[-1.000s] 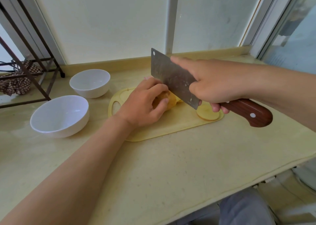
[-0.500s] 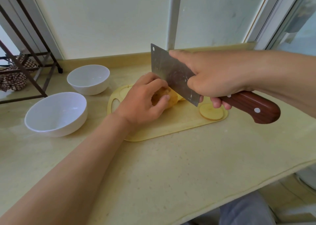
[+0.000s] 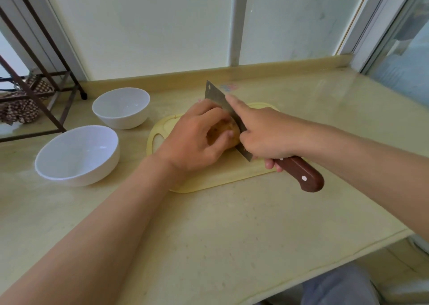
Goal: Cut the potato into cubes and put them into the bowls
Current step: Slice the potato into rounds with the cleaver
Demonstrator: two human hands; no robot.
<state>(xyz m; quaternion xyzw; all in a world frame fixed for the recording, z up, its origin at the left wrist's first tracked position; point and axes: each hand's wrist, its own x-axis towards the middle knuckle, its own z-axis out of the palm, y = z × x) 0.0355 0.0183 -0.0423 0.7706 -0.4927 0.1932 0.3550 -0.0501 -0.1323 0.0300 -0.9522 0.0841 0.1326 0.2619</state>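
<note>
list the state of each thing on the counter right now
potato, on the cutting board, gripped by the left hand
cleaver, held by the right hand, blade down against the potato
near bowl, upright, empty
far bowl, upright, empty
cutting board, flat on the counter

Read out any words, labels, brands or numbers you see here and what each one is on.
No text can be read.
Faint pink and blue marks on the counter behind the cleaver: too blurred to read.
Cleaver, bowls and board: no lettering shows.
</note>
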